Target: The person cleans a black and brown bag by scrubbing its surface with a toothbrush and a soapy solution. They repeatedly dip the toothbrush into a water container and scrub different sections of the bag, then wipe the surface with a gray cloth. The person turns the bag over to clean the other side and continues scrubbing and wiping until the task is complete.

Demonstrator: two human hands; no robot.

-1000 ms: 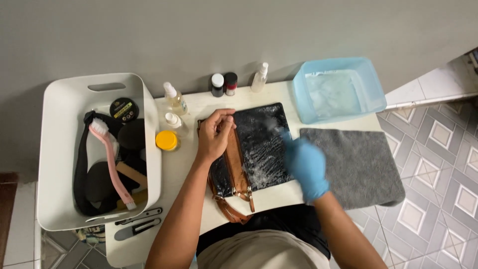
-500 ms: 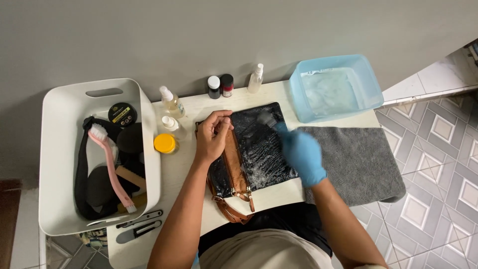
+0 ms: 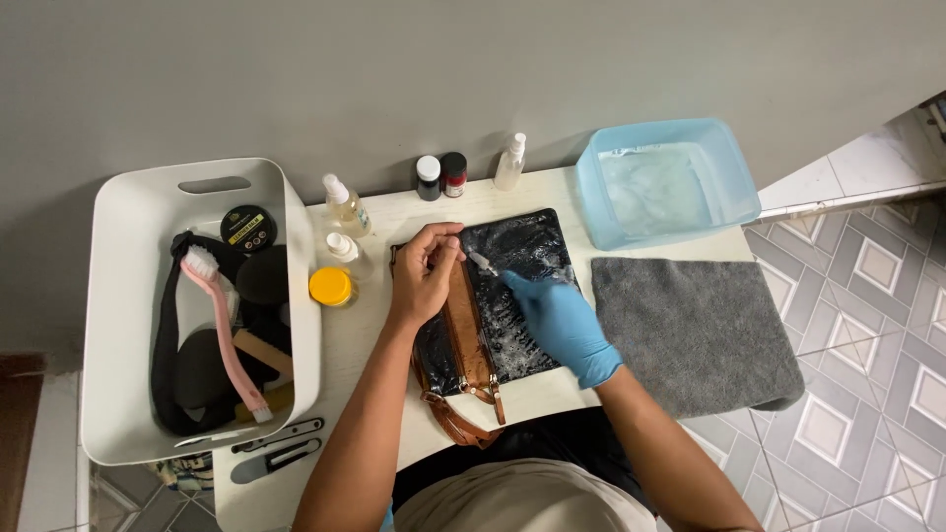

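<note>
Your left hand (image 3: 426, 276) is pinning the bag (image 3: 493, 300) mid-desk, fingers pressing; your gloved right hand (image 3: 562, 325) is gripping a brush (image 3: 483, 262). White bin (image 3: 118, 296) is holding brushes; blue tub (image 3: 665, 182) is holding water.

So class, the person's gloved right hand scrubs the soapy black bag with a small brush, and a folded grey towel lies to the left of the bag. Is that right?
Not quite. In the head view the grey towel lies to the right of the black bag, below the blue tub. The gloved right hand does work the small brush on it.

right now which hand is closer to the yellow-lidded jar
Left. The bare left hand rests on the black bag, just right of the yellow-lidded jar. The gloved right hand is farther right, over the bag's middle.
</note>
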